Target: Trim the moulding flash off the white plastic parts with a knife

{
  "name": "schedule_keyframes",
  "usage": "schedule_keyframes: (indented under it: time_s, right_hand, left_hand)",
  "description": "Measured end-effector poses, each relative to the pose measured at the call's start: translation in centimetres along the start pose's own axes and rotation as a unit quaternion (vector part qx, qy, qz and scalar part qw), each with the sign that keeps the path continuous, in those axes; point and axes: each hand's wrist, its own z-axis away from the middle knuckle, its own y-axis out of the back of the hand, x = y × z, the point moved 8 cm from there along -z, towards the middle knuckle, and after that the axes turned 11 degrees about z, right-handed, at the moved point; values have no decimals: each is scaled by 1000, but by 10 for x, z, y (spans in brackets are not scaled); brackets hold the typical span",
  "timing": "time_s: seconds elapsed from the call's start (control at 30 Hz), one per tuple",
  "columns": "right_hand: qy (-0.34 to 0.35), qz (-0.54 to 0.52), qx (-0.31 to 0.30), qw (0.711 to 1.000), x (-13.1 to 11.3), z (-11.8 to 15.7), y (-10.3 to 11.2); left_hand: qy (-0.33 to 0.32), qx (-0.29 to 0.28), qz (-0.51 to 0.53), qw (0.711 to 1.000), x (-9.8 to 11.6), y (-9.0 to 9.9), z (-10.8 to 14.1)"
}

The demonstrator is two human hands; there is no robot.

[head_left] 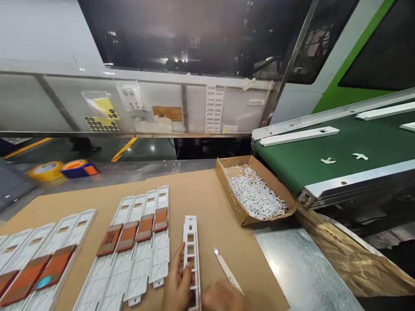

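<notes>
Work partway along: a long white plastic frame with rectangular openings (190, 242) in hand

The person's left hand (177, 280) is clamped on the lower part of the frame, over a tan cardboard sheet (194, 192), between ribbed white plastic panels (119, 272) and a slim knife with a pale handle (227, 270). The right hand (223, 296) is blurred near the handle's lower end; whether its fingers are apart or together cannot be told. Apparently done: the panels, side by side in two groups, with brick-red blocks banded in grey (126, 236) lying across them. A low brown cardboard box (233, 203) holds a heap of small white plastic scraps (257, 196), perhaps offcuts. Under way: the single frame, whose degree of completion is not discernible. Presumably remaining: at least three long white strips (300, 137) on the ribbed green conveyor belt (308, 151), where two small branched white pieces (328, 160) also lie.
</notes>
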Motion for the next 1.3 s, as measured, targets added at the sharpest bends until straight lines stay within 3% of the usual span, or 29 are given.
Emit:
schedule_keyframes:
  time_s: [0.17, 0.3, 0.4, 0.5, 0.6, 0.7, 0.9, 1.3]
  right_hand:
    - [-183, 73, -48, 979, 55, 31, -36]
    - [-222, 78, -82, 968, 65, 48, -54]
    - [-238, 65, -104, 964, 72, 52, -58]
    - [-235, 15, -131, 963, 78, 44, -55]
    - [-222, -74, -159, 959, 78, 29, -51]
    - [-168, -55, -163, 971, 70, 10, -45]
    - [-89, 95, -188, 974, 64, -11, -54]
    - [-63, 94, -242, 964, 65, -28, -70]
  left_hand:
    - [-26, -5, -80, 996, -26, 2, 22]
    - [-58, 4, -151, 987, -22, -4, 32]
    - [-107, 39, -302, 946, -6, -11, 42]
    - [-133, 39, -437, 889, 10, -23, 51]
    - [-145, 3, -482, 864, 22, -32, 53]
    - [-178, -35, -500, 847, 31, -36, 50]
    - [-245, -20, -518, 819, 38, -36, 43]
    - [-293, 34, -524, 799, 53, -39, 39]
